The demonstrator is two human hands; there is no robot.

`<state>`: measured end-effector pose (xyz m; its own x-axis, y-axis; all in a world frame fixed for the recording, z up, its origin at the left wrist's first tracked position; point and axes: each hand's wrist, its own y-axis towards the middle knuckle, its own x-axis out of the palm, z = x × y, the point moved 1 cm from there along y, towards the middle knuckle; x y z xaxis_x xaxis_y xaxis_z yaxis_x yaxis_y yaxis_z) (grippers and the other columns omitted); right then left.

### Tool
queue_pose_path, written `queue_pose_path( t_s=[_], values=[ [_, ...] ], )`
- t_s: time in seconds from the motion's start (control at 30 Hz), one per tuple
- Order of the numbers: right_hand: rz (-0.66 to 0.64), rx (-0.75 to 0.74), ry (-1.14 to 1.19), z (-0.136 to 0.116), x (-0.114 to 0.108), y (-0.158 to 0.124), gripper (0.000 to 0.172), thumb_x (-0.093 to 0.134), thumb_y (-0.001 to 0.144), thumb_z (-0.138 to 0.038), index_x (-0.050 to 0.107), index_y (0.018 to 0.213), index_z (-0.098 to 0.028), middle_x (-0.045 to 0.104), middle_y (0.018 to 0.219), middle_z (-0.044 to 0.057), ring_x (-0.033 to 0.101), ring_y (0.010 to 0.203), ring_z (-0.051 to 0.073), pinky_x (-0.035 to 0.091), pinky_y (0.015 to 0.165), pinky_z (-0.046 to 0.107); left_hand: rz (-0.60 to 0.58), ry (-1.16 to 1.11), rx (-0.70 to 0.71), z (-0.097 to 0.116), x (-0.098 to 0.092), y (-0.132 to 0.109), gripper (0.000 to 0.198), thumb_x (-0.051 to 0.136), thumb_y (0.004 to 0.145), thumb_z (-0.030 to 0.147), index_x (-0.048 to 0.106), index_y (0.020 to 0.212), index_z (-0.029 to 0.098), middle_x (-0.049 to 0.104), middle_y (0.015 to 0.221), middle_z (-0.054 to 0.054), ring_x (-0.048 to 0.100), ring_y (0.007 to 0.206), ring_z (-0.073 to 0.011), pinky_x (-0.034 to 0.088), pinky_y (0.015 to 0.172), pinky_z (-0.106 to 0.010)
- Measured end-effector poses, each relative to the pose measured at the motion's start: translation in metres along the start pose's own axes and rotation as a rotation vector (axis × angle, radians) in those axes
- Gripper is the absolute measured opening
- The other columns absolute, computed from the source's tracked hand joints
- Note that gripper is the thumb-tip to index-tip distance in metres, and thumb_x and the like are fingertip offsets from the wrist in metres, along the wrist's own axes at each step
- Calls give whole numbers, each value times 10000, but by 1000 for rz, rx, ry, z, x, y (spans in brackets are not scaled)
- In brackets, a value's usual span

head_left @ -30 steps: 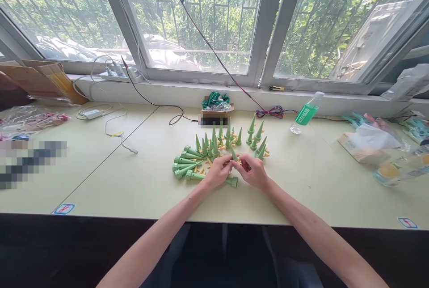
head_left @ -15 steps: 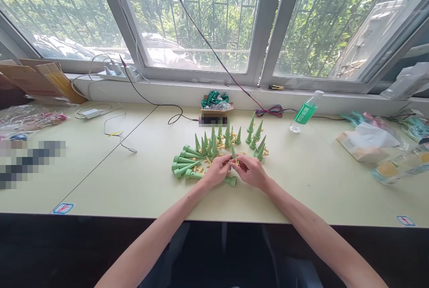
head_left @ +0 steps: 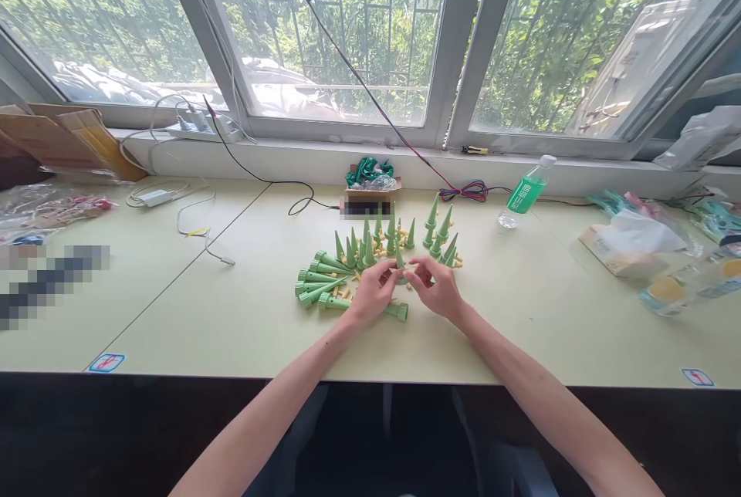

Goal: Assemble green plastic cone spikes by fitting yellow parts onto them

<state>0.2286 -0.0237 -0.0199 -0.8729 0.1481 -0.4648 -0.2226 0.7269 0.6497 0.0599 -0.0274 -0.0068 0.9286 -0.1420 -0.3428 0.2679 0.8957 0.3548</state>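
Note:
My left hand (head_left: 373, 292) is closed around the base of a green plastic watering spike (head_left: 399, 253), which points upward. Just to its right, my right hand (head_left: 437, 289) has thumb and fingertips pinched together against the spike's side; whatever lies in that pinch is too small to make out. Several green spikes (head_left: 369, 250) stand upright behind my hands, with small yellow pegs (head_left: 346, 292) scattered among them. Other spikes (head_left: 316, 289) lie on their sides at the left. One lying spike (head_left: 397, 312) is partly hidden beneath my left hand.
A small cardboard box (head_left: 373, 182) with green wrapping stands behind the spikes. Back right are a water bottle (head_left: 524, 194) and a tissue box (head_left: 607, 250). A white cable (head_left: 211, 246) lies on the left of the table (head_left: 231, 327), and coiled wires (head_left: 466, 191) near the sill.
My right hand has shifted slightly right, its fingers drawn back a little from the spike. My left hand still holds the spike upright. The view has moved slightly.

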Motion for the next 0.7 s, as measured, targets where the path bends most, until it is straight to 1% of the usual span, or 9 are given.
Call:
queue_pose_path(
  t_s=[0.1, 0.17, 0.3, 0.4, 0.47, 0.57, 0.7],
  values=[
    [107, 90, -39, 1, -5, 4, 166, 501, 959, -338, 588, 966, -196, 519, 594, -40, 444, 492, 101, 392, 510, 223, 107, 107, 65, 0, 1, 0, 174, 545, 908, 318, 608, 906, 156, 541, 772, -8, 456, 593, -91, 377, 564, -213],
    [105, 112, -97, 1, -7, 6, 148, 505, 949, -308, 598, 932, -194, 538, 609, -31, 449, 498, 105, 396, 525, 231, 140, 159, 107, -1, 1, -1, 138, 562, 901, 294, 595, 896, 160, 547, 826, -15, 478, 593, -85, 400, 569, -212],
    [-27, 104, -169, 3, -6, 6, 117, 514, 906, -233, 615, 945, -191, 633, 732, 8, 511, 567, 127, 423, 596, 258, 181, 221, 155, -4, 2, -2, 92, 586, 886, 254, 590, 918, 168, 583, 879, -23, 490, 573, -74, 425, 563, -209],
    [-111, 80, -214, 5, -5, 6, 133, 523, 872, -191, 617, 966, -193, 650, 765, 16, 555, 657, 154, 438, 716, 297, 208, 242, 167, -5, 3, -3, 84, 587, 886, 250, 591, 909, 169, 598, 858, -21, 495, 561, -75, 422, 544, -206],
    [-161, 70, -248, 5, -5, 6, 126, 549, 855, -189, 614, 963, -196, 656, 789, 16, 571, 703, 163, 422, 788, 326, 227, 251, 169, -5, 3, -4, 83, 582, 889, 252, 590, 908, 171, 600, 839, -16, 496, 554, -76, 422, 543, -204],
    [-237, 66, -302, 4, -5, 7, 120, 604, 836, -228, 610, 952, -200, 655, 819, 18, 589, 765, 179, 395, 807, 342, 250, 264, 172, -4, 3, -4, 80, 571, 895, 249, 587, 919, 175, 602, 816, -7, 494, 552, -76, 424, 557, -205],
    [-327, 63, -346, 4, -4, 7, 199, 619, 824, -236, 594, 1019, -204, 644, 810, 16, 602, 816, 201, 383, 801, 349, 235, 266, 162, -4, 3, -4, 89, 564, 900, 255, 588, 917, 172, 613, 837, -12, 494, 557, -75, 419, 562, -203]
  ],
)
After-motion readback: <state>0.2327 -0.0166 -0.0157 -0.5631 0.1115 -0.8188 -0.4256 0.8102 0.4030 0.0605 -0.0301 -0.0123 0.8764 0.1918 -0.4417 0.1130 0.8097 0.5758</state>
